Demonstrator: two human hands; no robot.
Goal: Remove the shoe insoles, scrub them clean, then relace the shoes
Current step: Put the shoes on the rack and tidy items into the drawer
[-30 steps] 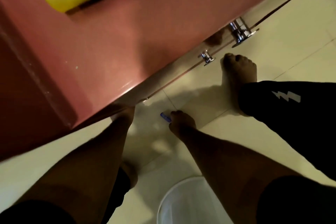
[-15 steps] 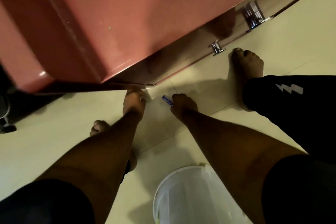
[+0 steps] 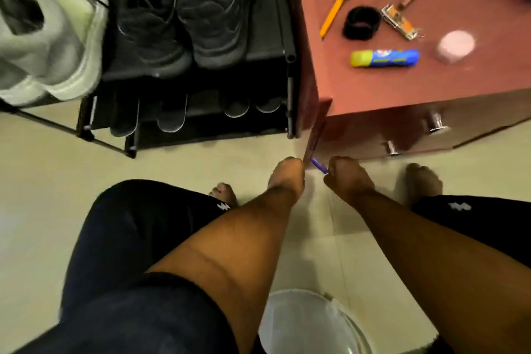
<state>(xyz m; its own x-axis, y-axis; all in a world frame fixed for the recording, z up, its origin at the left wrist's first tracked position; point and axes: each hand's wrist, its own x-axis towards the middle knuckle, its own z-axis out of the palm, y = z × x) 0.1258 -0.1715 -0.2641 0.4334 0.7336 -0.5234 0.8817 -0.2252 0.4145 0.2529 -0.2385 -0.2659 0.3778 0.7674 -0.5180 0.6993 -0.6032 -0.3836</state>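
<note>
Tiled floor (image 3: 43, 181); right hand (image 3: 349, 181) around purple brush (image 3: 319, 166).

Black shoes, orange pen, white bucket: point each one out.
black shoes (image 3: 184, 17): head view, tongue area of the pair on the rack.
orange pen (image 3: 338, 4): head view, mid-barrel.
white bucket (image 3: 293, 293): head view, near rim.

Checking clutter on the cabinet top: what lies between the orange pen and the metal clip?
In the head view, a black band lies between the orange pen and the metal clip on the red cabinet top.
</note>
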